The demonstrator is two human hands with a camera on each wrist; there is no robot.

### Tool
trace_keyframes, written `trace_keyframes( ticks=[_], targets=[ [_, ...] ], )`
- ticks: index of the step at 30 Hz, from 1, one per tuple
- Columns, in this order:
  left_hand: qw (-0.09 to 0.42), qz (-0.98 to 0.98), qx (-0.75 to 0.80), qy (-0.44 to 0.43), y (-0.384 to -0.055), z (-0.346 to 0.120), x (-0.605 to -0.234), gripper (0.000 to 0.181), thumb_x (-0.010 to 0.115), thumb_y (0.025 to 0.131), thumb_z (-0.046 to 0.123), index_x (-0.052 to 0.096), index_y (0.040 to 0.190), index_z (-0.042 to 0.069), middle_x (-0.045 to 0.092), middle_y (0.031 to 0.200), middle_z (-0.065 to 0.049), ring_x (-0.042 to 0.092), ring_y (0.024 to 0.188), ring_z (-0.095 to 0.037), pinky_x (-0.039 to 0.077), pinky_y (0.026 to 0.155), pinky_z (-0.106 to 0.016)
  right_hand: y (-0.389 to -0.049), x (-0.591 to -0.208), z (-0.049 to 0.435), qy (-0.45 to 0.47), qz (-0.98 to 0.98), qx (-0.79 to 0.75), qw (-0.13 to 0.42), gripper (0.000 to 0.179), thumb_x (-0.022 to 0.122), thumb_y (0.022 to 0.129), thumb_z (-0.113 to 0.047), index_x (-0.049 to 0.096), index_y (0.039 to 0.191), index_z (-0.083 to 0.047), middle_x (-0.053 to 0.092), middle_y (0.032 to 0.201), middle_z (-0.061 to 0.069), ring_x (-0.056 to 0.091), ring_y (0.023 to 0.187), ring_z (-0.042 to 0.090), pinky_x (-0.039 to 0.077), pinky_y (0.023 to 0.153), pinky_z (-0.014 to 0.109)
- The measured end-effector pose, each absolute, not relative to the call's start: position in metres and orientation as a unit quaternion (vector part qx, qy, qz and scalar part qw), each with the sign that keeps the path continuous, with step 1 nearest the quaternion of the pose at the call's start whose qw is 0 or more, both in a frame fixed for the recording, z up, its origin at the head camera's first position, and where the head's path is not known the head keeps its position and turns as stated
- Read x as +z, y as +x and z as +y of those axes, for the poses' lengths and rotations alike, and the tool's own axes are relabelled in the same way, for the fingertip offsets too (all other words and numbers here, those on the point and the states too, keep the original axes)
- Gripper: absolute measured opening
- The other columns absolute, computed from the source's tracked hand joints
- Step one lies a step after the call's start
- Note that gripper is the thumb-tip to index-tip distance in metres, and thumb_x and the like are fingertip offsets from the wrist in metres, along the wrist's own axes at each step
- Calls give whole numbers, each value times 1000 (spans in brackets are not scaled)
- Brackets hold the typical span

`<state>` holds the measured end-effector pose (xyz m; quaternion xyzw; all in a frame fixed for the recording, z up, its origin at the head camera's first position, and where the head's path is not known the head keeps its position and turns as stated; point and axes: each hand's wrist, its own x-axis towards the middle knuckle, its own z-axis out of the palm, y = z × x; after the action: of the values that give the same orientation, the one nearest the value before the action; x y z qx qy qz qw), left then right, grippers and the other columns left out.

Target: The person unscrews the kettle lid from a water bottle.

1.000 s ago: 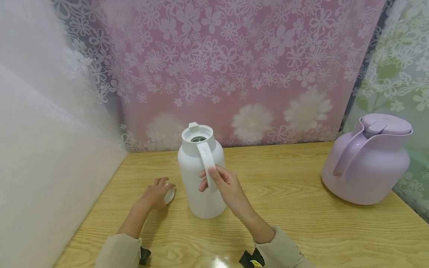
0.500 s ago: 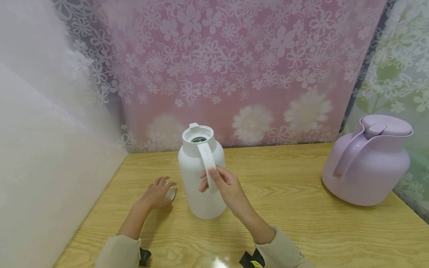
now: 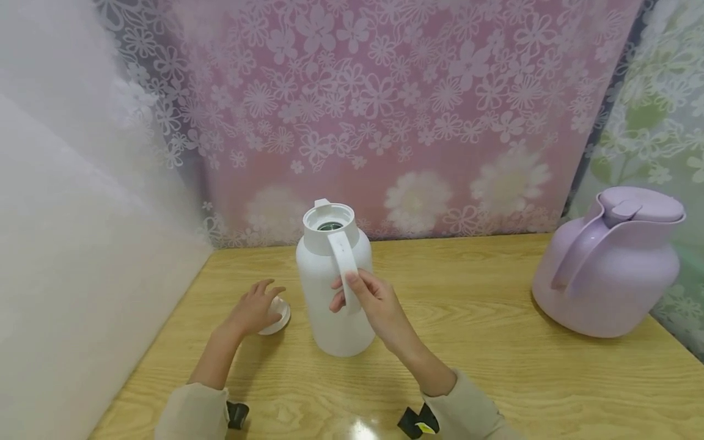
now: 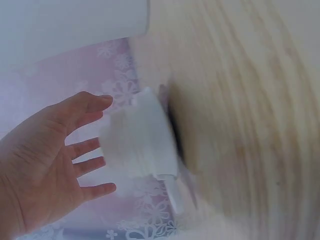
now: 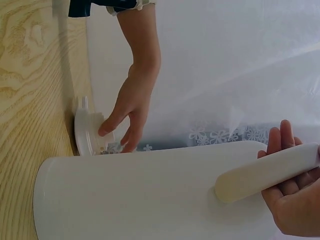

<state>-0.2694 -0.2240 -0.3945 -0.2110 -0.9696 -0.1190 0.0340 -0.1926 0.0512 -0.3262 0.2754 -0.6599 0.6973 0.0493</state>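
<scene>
A white vacuum jug stands upright on the table with its mouth uncovered. My right hand grips the jug's handle, thumb on the near side and fingers around behind it. Left of the jug, a white lid lies on its wide face, with its narrower plug part pointing up. My left hand hovers just over the lid, fingers spread. In the left wrist view, a small gap shows between the fingertips and the lid, and a tab sticks out from the lid's rim.
A larger lilac jug with its lid on stands at the right side of the wooden table. A white wall borders the left, and a pink flowered curtain hangs behind.
My left hand has drawn slightly up and off the lid, and its fingers have spread, so more of the lid shows. The right hand keeps its grip on the handle.
</scene>
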Motion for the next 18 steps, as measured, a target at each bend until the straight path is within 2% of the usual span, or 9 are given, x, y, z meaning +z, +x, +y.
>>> trace_keyframes(
  ticks=[6, 9, 12, 18],
  targets=[
    [67, -965, -149, -206, -262, -223, -374, 55, 64, 85, 17, 43, 133, 1, 25, 139, -28, 22, 124, -49, 25, 90, -68, -193, -322, 55, 266, -677, 686, 33, 32, 39, 100, -24, 62, 99, 0, 67, 80, 13, 63, 82, 25, 40, 87, 39],
    [100, -961, -160, -202, -259, -223, -362, 55, 64, 85, 16, 43, 133, 1, 26, 140, -26, 23, 124, -49, 24, 91, -67, -193, -318, 58, 263, -695, 668, 37, 32, 42, 99, -27, 63, 99, -3, 68, 82, 9, 63, 88, 21, 41, 87, 39],
    [156, -955, -166, -192, -256, -222, -350, 52, 65, 85, 15, 44, 132, 2, 30, 138, -24, 29, 122, -47, 28, 91, -65, -193, -316, 66, 263, -718, 643, 51, 30, 45, 98, -27, 64, 101, -5, 68, 84, 6, 62, 89, 18, 44, 84, 38],
    [304, -920, -188, -160, -238, -214, -321, 44, 64, 85, 13, 49, 125, 2, 40, 131, -19, 41, 114, -43, 41, 82, -56, -197, -317, 87, 267, -736, 618, 68, 28, 46, 98, -22, 63, 107, -1, 67, 92, 9, 64, 83, 19, 49, 79, 34]
  ],
)
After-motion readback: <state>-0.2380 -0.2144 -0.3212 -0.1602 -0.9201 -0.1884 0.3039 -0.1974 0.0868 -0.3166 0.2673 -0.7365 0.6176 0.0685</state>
